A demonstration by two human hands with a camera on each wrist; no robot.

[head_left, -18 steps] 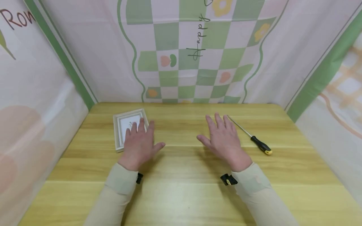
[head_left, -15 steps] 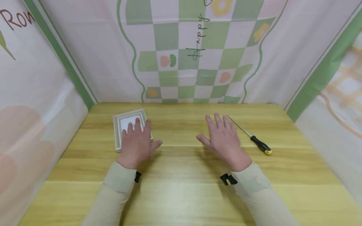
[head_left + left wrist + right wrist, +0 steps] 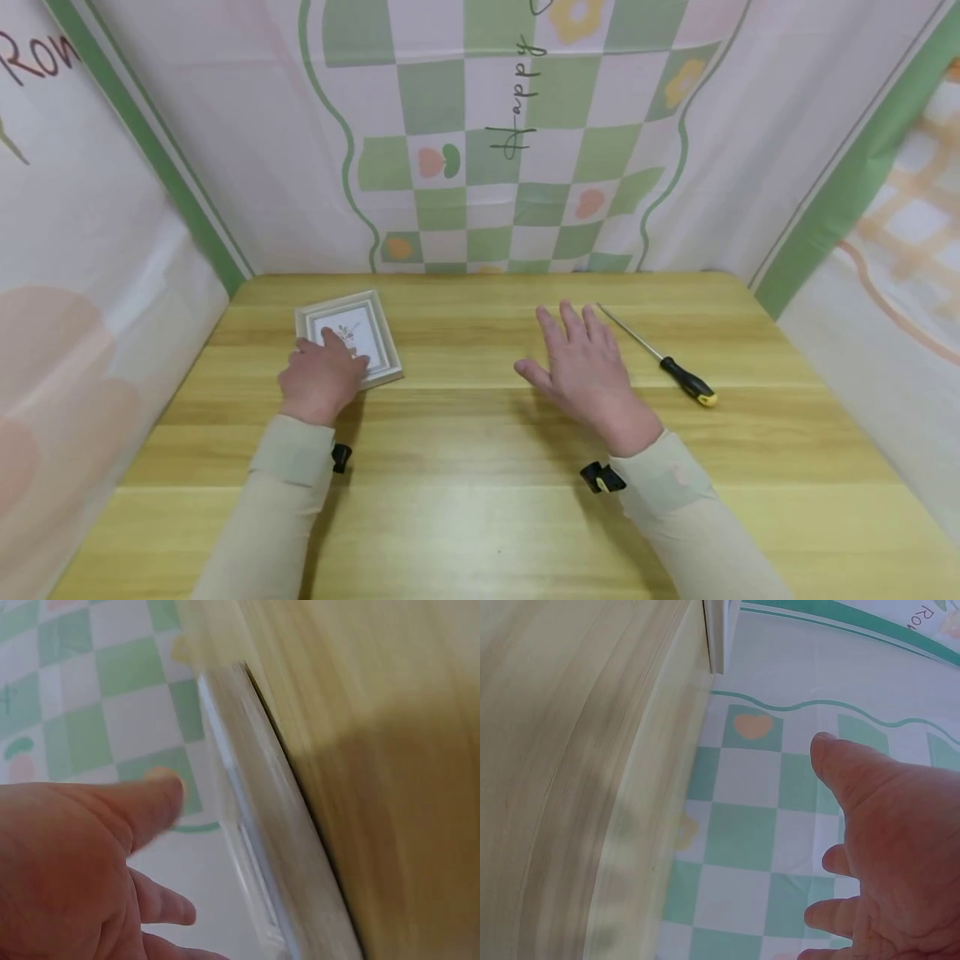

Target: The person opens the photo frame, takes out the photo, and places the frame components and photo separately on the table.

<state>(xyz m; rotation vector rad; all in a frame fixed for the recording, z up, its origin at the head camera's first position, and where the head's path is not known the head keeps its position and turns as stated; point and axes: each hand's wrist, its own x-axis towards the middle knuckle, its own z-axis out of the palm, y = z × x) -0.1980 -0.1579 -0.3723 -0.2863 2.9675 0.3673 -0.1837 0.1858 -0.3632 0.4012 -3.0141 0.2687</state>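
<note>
Your left hand, thumb extended, lies left of centre; your right hand, fingers spread, right of centre.

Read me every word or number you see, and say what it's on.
"Happy": back cloth, written sideways; the next letter is cut off.
"Ro", then perhaps "n": left cloth.
Picture frame, screwdriver: no readable text.

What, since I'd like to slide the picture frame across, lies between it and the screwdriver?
In the head view, the right hand is between the picture frame and the screwdriver, nearer the screwdriver; the rest is bare tabletop.
</note>
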